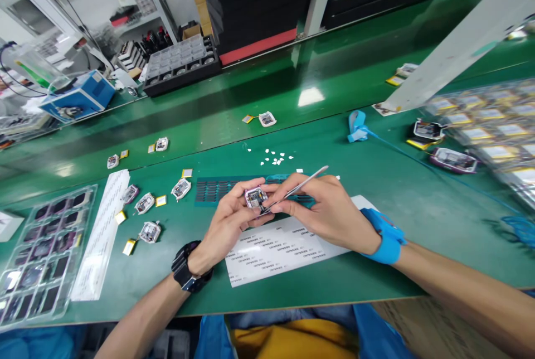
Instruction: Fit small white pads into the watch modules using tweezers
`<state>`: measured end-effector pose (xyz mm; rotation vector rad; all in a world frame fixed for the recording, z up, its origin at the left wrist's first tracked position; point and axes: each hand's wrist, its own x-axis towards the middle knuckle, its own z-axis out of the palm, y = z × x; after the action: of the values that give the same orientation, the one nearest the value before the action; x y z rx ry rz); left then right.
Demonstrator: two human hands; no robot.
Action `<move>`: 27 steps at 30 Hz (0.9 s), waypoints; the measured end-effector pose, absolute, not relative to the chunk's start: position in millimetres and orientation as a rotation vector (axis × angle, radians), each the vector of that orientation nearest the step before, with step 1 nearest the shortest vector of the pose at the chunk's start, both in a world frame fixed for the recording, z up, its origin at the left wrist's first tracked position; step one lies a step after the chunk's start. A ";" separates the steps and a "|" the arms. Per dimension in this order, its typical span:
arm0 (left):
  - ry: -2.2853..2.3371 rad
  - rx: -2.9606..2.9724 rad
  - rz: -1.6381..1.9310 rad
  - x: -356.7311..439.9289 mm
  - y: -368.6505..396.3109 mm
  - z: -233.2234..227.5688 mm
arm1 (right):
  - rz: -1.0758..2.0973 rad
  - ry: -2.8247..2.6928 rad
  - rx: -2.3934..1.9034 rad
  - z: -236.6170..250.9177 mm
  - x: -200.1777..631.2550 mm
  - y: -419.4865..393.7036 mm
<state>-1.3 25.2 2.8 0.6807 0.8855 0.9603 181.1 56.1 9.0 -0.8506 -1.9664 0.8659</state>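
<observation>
The small watch module point(255, 198) sits just above the near middle of the tabletop point(376, 180), pinched in my left hand point(228, 225), fingers closed on its edges with the open electronics facing up. My right hand point(324, 211) grips thin metal tweezers point(295, 190), fingers closed round the shaft, and the tip rests at the module's near right edge. I judge the module light, rigid and fragile: bare board and tiny parts, so the outer frame is the place to hold, never the exposed centre. Under both hands lies a white label sheet point(284, 250), and just beyond them a dark strip of small pads point(213, 189). To the left, more modules point(149, 231) with yellow batteries lie loose beside a clear tray point(42, 253) of dark cells. Far of my hands, tiny white scraps point(273, 155) are scattered.
</observation>
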 end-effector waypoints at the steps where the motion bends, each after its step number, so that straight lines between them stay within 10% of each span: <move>1: 0.879 0.701 0.972 -1.0 25.1 2.1 | 0.871 -1.959 -0.849 9.2 180.8 56.1; 27: 0.884 0.823 0.949 -6.2 24.3 7.7 | 1.325 -1.558 -0.864 18.2 183.9 64.2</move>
<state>-6.2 24.3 7.7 0.8228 0.8842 0.9487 183.9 64.2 18.2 -0.8638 -1.5575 1.3253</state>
